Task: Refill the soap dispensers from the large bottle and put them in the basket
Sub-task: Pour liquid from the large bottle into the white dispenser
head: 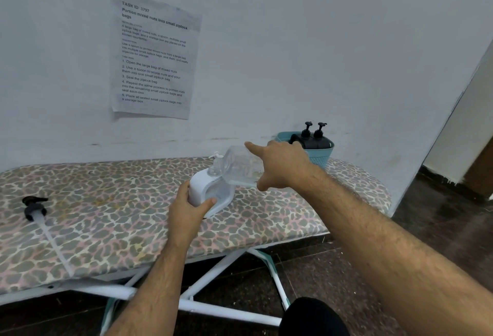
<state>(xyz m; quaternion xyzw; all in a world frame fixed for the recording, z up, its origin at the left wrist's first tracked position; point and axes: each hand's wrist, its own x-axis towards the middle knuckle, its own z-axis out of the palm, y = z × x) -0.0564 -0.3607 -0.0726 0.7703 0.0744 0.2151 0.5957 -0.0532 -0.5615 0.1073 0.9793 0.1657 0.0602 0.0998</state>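
Setting: pale wall (293,42) behind, with a printed sheet (153,53) taped up at the left; below it a leopard-print ironing board (106,229) on white legs serves as the worktop, over a dark floor.
Pump head: a black pump (33,206) with its long clear dip tube (54,246) lies flat on the worktop at far left, well apart from everything else. Light and rigid; the tube likely carries a slick film, so the black collar is the place to pick it up.
Left hand (188,211): fingers and thumb curl round the lower body of the white dispenser (210,193), steadying it upright on the worktop.
White dispenser: smooth, hard plastic, probably light while part-filled and easy to tip; a wrap low around its body looks sound, and any spilled soap would make that shell slippery.
Large bottle (240,167): clear, tipped over nearly level, its mouth at the top opening of the dispenser; little liquid shows inside, so I judge it light now. Thin walls may flex under a squeeze.
Right hand (280,166): grips the bottle's base end, thumb beneath, index finger stretched straight along the top. A hold nearer the middle would give finer pouring control.
Basket (321,155): teal, at the far right against the wall, holding two black dispensers (310,139) upright with their pumps on.
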